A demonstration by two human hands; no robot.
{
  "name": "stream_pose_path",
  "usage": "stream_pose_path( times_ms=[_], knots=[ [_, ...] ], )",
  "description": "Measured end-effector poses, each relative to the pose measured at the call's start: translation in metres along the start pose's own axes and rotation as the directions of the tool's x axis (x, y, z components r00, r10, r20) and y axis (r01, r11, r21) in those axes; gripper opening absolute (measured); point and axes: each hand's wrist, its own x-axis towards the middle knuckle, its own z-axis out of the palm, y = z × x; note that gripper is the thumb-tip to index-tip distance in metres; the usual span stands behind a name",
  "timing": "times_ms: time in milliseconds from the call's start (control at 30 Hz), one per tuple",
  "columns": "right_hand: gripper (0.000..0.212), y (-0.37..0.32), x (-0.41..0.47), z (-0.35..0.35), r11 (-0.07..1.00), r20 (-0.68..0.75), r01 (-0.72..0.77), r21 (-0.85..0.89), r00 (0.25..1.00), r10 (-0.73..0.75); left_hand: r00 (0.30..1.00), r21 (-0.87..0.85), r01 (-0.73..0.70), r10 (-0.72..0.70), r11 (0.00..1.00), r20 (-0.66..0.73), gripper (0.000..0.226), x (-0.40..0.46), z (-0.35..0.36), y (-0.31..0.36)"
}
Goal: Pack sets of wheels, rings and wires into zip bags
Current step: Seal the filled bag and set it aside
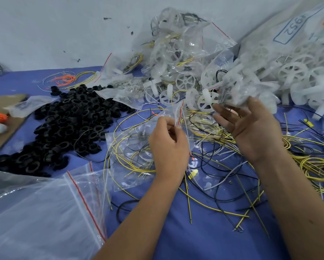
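Note:
My left hand pinches the red-striped zip edge of a clear zip bag that holds yellow wires and a dark ring. My right hand is held up beside it with straight, spread fingers and grips nothing. Just above its fingertips is a blurred filled bag of white wheels; I cannot tell if they touch. Loose white wheels lie beyond both hands. A heap of black rings lies to the left. Yellow and black wires are strewn under and around my arms.
Packed zip bags are piled against the back wall. A large sack of white wheels fills the right. Empty zip bags lie at the lower left, a cardboard sheet at the left edge, orange wires at the back.

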Motion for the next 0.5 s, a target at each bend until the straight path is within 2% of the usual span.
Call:
stream_pose_path(
  times_ms=[133, 200, 300, 400, 500],
  knots=[
    [0.025, 0.006, -0.006, 0.009, 0.991, 0.177, -0.043, -0.124, 0.982, 0.064, 0.988, 0.017, -0.148, 0.148, 0.989, -0.037, 0.005, 0.000, -0.001, 0.003],
    [0.025, 0.011, -0.010, 0.013, 0.973, 0.191, -0.091, -0.214, 0.972, 0.133, 0.973, 0.040, -0.222, 0.224, 0.974, -0.062, 0.006, 0.000, -0.002, 0.004],
    [0.040, 0.018, -0.014, 0.017, 0.935, 0.216, -0.110, -0.338, 0.958, 0.191, 0.946, 0.064, -0.307, 0.312, 0.950, -0.093, 0.007, 0.000, -0.002, 0.004],
    [0.022, 0.023, -0.018, 0.020, 0.901, 0.269, -0.063, -0.429, 0.943, 0.194, 0.911, 0.126, -0.398, 0.408, 0.909, -0.064, 0.008, -0.001, -0.002, 0.003],
    [0.021, 0.030, -0.019, 0.019, 0.823, 0.228, -0.067, -0.564, 0.945, 0.233, 0.883, 0.100, -0.468, 0.470, 0.878, 0.002, 0.013, -0.002, -0.001, 0.005]
  ],
)
